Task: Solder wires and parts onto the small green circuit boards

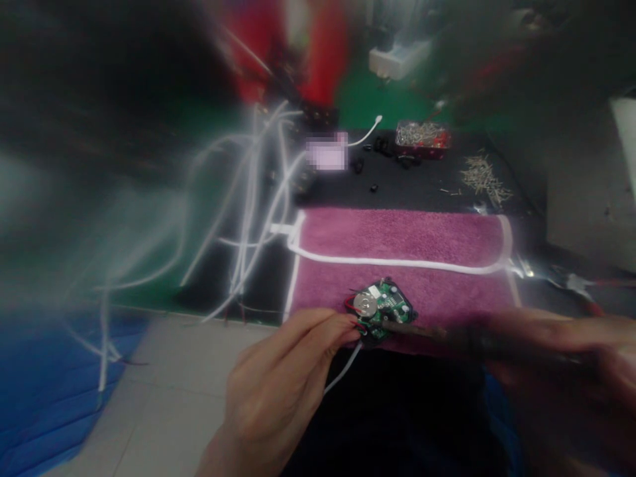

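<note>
A green circuit board point(395, 301) in a dark housing lies at the near edge of the purple towel point(402, 232). It bears a round silver part point(365, 305), with red and black wires beside it. My left hand point(293, 371) is closed in a pinch on thin wires point(361, 326) at the board's lower left corner. A light grey cable point(342, 371) runs down from that corner. My right hand point(561, 338), blurred, is wrapped round the dark handle of a soldering iron point(422, 329). Its tip points left and meets the board near those wires, though contact is hard to make out.
A white cable point(397, 263) crosses the towel. More white cables point(248, 199) hang at the left. Behind are a box of small metal pins point(422, 136), a loose pin pile point(484, 177) and small black parts point(382, 146). A blurred metal tool point(576, 285) lies at the right.
</note>
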Available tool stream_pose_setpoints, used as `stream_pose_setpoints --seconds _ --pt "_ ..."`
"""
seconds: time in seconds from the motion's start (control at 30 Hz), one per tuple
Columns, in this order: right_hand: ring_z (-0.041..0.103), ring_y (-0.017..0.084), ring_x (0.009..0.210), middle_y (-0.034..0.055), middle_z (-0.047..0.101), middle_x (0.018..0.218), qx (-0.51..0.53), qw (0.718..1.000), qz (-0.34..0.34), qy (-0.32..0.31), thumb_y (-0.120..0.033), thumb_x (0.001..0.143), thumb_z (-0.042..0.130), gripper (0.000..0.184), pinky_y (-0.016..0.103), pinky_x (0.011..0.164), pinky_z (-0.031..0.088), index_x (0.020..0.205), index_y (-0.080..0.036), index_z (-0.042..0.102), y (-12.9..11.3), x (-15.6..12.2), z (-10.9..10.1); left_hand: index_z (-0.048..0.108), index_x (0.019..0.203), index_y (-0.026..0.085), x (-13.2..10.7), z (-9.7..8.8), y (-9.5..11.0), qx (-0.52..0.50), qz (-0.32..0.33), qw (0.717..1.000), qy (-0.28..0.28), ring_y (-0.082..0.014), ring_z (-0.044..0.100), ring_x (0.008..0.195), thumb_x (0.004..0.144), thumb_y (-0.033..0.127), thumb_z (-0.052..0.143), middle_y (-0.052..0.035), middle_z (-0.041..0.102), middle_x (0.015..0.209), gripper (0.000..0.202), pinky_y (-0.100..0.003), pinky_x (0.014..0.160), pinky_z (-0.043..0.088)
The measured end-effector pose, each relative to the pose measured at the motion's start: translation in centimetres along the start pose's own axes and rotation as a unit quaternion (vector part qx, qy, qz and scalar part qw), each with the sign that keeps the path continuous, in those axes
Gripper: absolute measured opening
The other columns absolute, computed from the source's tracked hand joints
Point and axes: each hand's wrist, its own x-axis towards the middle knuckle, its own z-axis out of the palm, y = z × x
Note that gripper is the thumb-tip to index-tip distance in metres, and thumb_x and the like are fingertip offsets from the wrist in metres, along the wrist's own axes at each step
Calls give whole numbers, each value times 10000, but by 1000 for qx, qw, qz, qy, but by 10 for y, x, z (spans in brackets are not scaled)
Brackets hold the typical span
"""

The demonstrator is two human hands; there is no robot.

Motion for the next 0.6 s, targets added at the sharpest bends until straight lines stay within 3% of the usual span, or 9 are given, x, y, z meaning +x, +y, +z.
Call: stream_pose_setpoints --seconds 0.3,0.6 --pt "754 243 775 51 769 856 27 1000 7 -7 -342 1078 626 247 365 643 636 962 -235 815 -1 1 1 793 1163 160 -2 -2 1 15 8 1000 3 -101 808 978 982 -17 708 -33 833 1119 268 -154 930 651" --pt "759 261 785 56 756 818 16 1000 -6 -8 -310 1074 598 248 398 670 641 969 -243 812 1 0 0 776 1173 151 0 -3 0 21 11 1000 -18 -85 809 975 1020 27 681 -31 823 1120 219 -119 924 639"
